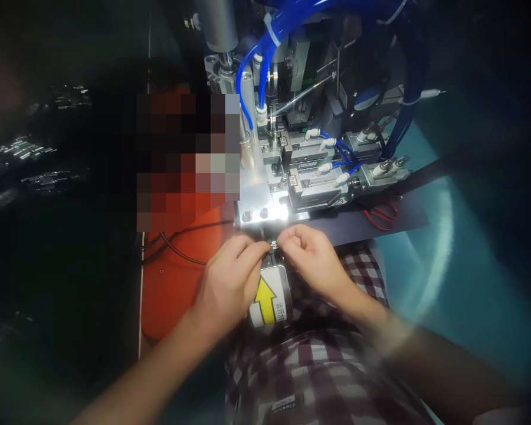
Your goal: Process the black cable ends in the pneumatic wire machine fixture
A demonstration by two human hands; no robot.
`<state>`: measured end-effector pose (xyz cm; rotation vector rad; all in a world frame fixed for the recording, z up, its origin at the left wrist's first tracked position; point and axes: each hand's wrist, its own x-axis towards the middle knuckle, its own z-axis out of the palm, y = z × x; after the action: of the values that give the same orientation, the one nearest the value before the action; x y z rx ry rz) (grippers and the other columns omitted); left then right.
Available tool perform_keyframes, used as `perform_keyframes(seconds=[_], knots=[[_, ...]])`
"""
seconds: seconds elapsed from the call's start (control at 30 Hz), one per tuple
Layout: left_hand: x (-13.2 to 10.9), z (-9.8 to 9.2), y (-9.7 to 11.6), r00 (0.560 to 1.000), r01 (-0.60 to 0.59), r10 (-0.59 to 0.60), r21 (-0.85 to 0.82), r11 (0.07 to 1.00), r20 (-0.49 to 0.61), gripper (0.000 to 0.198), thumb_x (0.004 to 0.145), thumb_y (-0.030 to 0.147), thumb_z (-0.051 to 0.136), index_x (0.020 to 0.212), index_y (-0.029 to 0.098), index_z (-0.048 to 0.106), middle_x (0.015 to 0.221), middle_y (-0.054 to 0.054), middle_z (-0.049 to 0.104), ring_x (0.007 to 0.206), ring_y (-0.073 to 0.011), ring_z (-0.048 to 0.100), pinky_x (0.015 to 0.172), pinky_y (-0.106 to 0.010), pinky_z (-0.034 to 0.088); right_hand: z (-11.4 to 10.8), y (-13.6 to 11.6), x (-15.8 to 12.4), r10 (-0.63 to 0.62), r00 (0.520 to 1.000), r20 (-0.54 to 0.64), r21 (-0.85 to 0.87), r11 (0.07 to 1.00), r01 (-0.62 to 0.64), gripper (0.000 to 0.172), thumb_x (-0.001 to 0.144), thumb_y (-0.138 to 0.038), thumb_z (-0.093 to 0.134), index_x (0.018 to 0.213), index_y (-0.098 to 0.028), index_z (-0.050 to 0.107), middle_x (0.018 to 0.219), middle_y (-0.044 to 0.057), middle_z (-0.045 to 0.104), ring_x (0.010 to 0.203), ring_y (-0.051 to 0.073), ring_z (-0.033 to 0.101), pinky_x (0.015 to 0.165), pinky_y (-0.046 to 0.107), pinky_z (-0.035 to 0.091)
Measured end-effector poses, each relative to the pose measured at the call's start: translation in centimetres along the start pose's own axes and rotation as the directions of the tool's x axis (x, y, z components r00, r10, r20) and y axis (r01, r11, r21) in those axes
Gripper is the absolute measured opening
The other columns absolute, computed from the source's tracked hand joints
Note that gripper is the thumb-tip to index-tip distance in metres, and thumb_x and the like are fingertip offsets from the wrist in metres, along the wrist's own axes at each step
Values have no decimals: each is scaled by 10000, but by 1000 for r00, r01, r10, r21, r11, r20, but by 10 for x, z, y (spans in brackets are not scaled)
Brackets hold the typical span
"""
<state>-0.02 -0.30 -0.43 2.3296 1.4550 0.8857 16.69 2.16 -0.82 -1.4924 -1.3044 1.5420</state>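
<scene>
My left hand (pixel 230 274) is closed, thumb and forefinger pinched together at the front of the machine (pixel 259 206). Facing it from the right, my right hand (pixel 312 257) is closed too, its fingertips pressed together. A tiny shiny metal piece (pixel 274 244) shows between the two sets of fingertips. It is too small to name, and I cannot tell which hand grips it. Just below the fingers lies a white label (pixel 269 298) with a yellow arrow, fixed to a dark block.
Blue air tubes (pixel 287 26) arch over the machine, and pneumatic slides (pixel 318 189) with white fittings reach to the right. An orange surface (pixel 172 295) with black cables (pixel 181 254) lies left. Red wires (pixel 383 215) rest on a dark plate. A pixelated patch hides part of the left.
</scene>
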Motion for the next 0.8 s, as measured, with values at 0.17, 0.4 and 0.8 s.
perform_keyframes(seconds=[0.17,0.4,0.8], knots=[[-1,-1,-2,999,-26,25,11,1000,43,253,879,65,484,1034,116,676,808,-49,556,724,-136,563,624,-242,494,1,-9,6,164,980,109,219,958,-185,242,808,-251,532,585,-188,461,443,-90,346,401,60,246,405,223,166],[-1,-2,-2,997,-13,11,24,1000,76,248,872,74,493,1031,109,679,798,-50,539,710,-141,550,619,-253,497,-9,0,4,136,971,198,208,962,-177,257,866,-377,513,712,-171,518,503,-69,490,380,57,321,420,219,226],[2,-2,1,999,30,-30,1,1000,38,202,888,98,511,1003,140,671,790,-35,568,735,-129,567,666,-237,498,7,22,4,-203,978,44,57,978,200,269,945,-342,420,709,-213,409,613,-57,392,559,109,366,546,255,316]])
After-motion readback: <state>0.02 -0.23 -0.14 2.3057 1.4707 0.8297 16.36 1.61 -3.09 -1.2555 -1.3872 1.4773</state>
